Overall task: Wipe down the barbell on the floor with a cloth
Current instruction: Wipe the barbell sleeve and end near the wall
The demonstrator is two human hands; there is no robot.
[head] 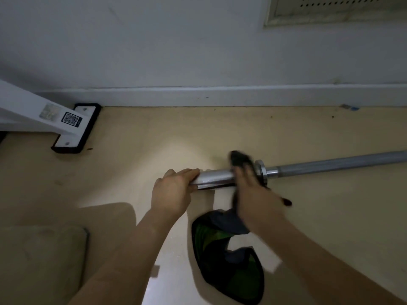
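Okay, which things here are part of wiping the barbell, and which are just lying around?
In use: barbell, cloth, left hand, right hand.
Lying about: white frame foot, wall vent, beige cushion.

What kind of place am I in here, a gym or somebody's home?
Probably a small gym or workout room, though a home setup can't be ruled out. A steel barbell lies on a smooth tan floor, and a white equipment frame with a QR sticker stands on a bolted foot by the wall.
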